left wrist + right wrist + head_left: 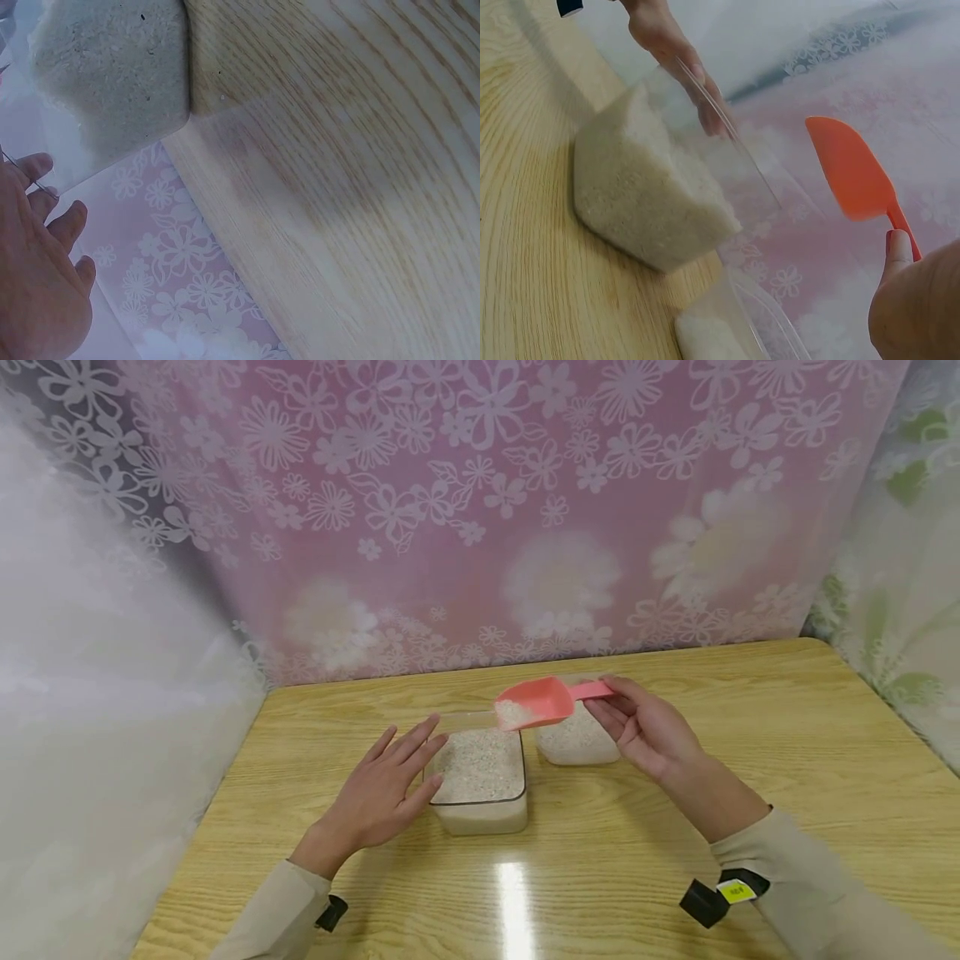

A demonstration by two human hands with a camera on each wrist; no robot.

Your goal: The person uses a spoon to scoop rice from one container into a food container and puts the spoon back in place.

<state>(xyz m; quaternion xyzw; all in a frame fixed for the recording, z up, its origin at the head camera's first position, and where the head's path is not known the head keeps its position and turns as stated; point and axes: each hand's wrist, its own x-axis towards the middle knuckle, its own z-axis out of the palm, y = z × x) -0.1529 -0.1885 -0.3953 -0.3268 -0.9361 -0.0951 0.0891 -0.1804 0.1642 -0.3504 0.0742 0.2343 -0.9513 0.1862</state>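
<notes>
My right hand (656,735) grips the handle of a pink-orange scoop (553,700), with some white rice (513,714) in the scoop's front. The scoop is up in the air, above the gap between two clear tubs. Of these, the larger clear tub (480,818) holds much rice (483,764). At its left rim rests my left hand (382,793), fingers spread and fairly straight; the left wrist view shows the fingertips (69,223) at the edge. Behind the scoop, the smaller tub (739,300) also contains white rice.
Both tubs stand on a wood-grain table (645,877). A pink floral curtain (450,543) hangs behind the table's back edge, with pale sheets (112,693) on the left and right sides.
</notes>
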